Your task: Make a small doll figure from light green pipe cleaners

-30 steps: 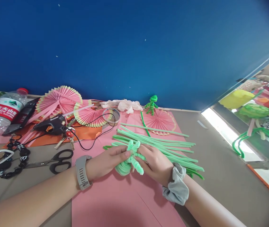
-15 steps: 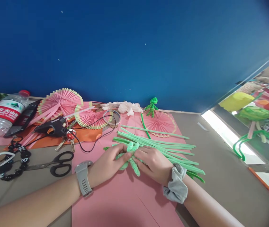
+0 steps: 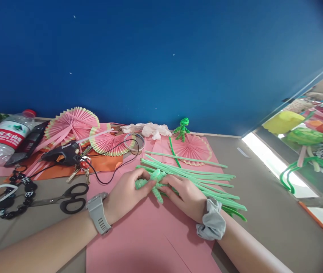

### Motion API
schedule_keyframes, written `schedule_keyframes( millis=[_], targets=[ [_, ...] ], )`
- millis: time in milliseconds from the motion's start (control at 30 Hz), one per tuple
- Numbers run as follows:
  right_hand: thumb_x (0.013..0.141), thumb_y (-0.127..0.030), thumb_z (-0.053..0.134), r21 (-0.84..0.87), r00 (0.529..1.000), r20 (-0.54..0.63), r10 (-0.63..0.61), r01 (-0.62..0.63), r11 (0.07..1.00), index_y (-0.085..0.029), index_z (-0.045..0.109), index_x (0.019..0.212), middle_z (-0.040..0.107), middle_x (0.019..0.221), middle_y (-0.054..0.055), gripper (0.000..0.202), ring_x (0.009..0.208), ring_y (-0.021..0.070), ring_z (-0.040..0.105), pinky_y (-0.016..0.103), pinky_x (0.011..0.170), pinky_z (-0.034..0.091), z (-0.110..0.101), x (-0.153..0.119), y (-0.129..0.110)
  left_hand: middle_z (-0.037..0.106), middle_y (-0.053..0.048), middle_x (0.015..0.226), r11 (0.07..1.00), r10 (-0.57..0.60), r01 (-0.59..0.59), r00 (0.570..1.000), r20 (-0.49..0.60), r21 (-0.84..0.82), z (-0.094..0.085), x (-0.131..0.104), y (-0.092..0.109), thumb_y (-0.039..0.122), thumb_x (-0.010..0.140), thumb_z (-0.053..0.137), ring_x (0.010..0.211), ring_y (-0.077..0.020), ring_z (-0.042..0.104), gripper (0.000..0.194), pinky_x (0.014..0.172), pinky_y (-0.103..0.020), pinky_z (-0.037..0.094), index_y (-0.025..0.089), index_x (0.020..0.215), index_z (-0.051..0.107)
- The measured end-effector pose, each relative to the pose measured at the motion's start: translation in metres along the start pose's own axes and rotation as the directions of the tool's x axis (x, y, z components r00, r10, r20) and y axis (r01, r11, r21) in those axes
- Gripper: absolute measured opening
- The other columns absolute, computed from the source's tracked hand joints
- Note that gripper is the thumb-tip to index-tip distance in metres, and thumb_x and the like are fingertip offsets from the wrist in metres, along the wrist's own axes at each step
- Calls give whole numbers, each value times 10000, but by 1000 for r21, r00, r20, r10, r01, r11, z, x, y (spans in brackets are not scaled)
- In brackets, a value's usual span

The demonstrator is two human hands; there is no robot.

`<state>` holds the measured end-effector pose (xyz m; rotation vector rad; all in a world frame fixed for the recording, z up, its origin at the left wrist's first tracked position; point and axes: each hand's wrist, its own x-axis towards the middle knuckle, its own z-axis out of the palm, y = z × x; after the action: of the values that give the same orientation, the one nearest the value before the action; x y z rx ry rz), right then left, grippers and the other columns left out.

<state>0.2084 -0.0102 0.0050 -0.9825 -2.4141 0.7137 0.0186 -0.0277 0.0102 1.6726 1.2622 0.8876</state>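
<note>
Between my hands is a pale green pipe-cleaner figure (image 3: 157, 192), coiled into stubby limbs. My left hand (image 3: 130, 193) pinches its left side with thumb and fingers. From the right, my right hand (image 3: 185, 193) grips another part of it, and the fingertips partly hide the figure. Beyond and beside my right hand lies a spread of loose pale green pipe cleaners (image 3: 207, 182). A finished-looking darker green pipe-cleaner figure (image 3: 182, 129) stands at the back by the blue wall.
Pink paper (image 3: 138, 242) lies under my hands. To the left are scissors (image 3: 73, 197), a black bead bracelet (image 3: 29, 193), keys (image 3: 87, 174), a glue gun (image 3: 65, 153) with its cord, and a plastic bottle (image 3: 5, 136). Folded paper fans (image 3: 73, 125) and a tape roll (image 3: 134, 142) sit behind.
The pale green figure has turned and tilted in my fingers, its lower limb now higher. Both hands have shifted slightly and keep their hold.
</note>
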Motion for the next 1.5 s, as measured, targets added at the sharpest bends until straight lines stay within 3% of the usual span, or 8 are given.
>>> schedule_keyframes(
  millis=[67,167,300,400,700,867,1267,1500],
  targets=[
    [890,-219,399,21,1000,-1,23,-23,1000,-198,486,827,536,740,-1,109,636,110,500,225,599,398,0,0,-1,551,14,689,1000,8,-8,1000,-14,-17,-1,0,0,343,795,522,662,-137,512,182,604,-221,391,172,738,547],
    [896,-253,394,70,995,-40,95,-92,993,-196,478,786,526,683,-16,150,583,102,480,218,568,388,-3,1,-4,573,-4,779,970,-54,66,997,56,-233,-3,0,2,356,814,493,699,-139,531,190,618,-226,416,179,834,558],
    [912,-288,351,150,970,-119,213,-195,969,-194,461,764,493,625,-32,207,549,97,457,214,555,381,-5,2,-3,578,-39,1000,816,-59,118,991,122,-566,-4,2,3,317,817,520,890,-170,555,232,761,-274,456,210,1022,505],
    [893,-307,393,165,961,-141,240,-216,962,-192,482,790,520,656,-26,179,585,106,482,218,576,391,-2,1,-1,581,-48,1049,749,-14,99,991,133,-655,-3,3,2,279,809,551,977,-198,545,219,845,-322,445,202,1010,507],
    [873,-305,431,230,947,-162,278,-238,944,-194,506,802,575,674,-10,152,609,120,547,219,583,436,9,2,-13,614,-33,943,881,-45,3,996,-76,-473,-1,6,4,314,816,521,890,-196,567,194,817,-316,450,189,964,531],
    [848,-312,461,161,930,-191,315,-286,945,-188,520,763,562,634,-8,161,542,119,517,218,508,423,17,3,-19,613,-29,835,896,-37,26,999,-16,-444,2,3,2,329,792,553,786,-180,573,190,727,-294,476,170,895,539],
    [864,-273,443,190,956,-131,263,-237,953,-197,481,788,572,675,-14,115,612,118,555,215,554,437,21,1,-17,632,-29,889,967,-62,29,990,-124,-255,-1,6,-6,354,793,542,839,-198,584,231,762,-298,455,182,946,549],
    [876,-275,424,264,945,-154,290,-244,933,-195,501,820,583,666,-14,124,599,123,567,233,582,462,20,2,-12,634,-15,892,906,-90,65,995,-40,-418,-1,7,0,371,806,518,847,-196,581,202,761,-304,460,192,896,542]
  ],
)
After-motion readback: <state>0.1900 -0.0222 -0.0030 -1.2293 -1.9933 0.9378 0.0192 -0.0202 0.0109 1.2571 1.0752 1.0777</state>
